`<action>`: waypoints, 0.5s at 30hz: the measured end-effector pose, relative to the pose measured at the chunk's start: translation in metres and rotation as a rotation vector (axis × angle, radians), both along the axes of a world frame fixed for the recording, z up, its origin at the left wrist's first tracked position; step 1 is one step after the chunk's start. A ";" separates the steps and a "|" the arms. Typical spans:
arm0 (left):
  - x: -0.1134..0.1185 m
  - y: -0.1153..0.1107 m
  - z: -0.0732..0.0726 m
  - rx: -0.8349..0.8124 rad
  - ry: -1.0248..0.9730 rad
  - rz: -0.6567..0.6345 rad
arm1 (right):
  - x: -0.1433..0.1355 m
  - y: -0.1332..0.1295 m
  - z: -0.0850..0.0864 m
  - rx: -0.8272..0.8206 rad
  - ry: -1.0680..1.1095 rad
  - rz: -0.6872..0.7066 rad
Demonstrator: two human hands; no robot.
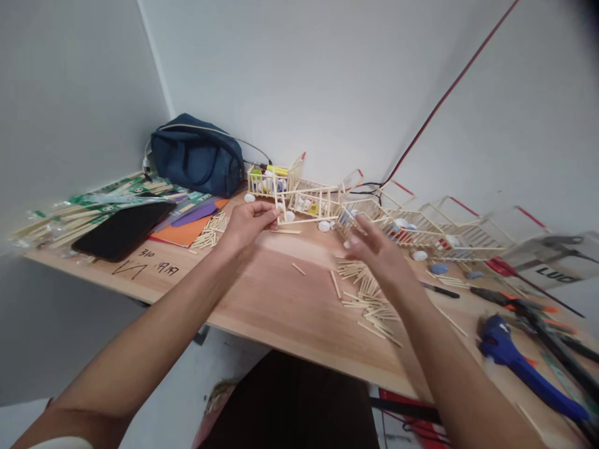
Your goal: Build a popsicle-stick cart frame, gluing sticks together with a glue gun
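Note:
My left hand [255, 223] pinches a small open frame of thin wooden sticks [306, 221] by its left corner, above the desk. My right hand [374, 249] is raised with its fingers apart and nothing visible in them, blurred by motion. It is near a miniature stick cart [353, 215], partly in front of it. More small stick carts with red-tipped handles stand in a row along the wall, among them one holding colourful bits [269, 182]. White round caps [324, 226] lie under and beside them. Below my right hand are loose cut sticks [369, 299].
A blue bag [196, 156], a dark phone [124, 231], packaged chopsticks [88, 206] and orange paper [187, 232] are at the left. On the right lie a blue glue gun [515, 362], pliers [515, 302] and a black pen [440, 290]. The desk's front edge [281, 349] is close to my body.

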State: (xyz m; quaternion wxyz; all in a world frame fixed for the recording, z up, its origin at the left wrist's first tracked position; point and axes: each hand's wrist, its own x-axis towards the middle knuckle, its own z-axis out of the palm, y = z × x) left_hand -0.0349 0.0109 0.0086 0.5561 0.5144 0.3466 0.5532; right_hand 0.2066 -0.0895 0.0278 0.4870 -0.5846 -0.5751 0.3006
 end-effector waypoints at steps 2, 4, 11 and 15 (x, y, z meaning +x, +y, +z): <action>0.001 0.000 0.000 -0.012 -0.027 0.001 | -0.018 0.006 -0.007 -0.091 0.090 0.128; 0.001 -0.001 0.000 -0.023 -0.047 0.005 | -0.031 0.008 -0.011 -0.156 0.194 0.233; 0.002 0.000 0.000 -0.085 -0.079 0.034 | -0.009 -0.002 -0.002 -0.080 0.263 0.171; 0.002 0.001 0.000 -0.093 -0.097 0.042 | 0.025 -0.015 0.005 -0.095 0.196 0.112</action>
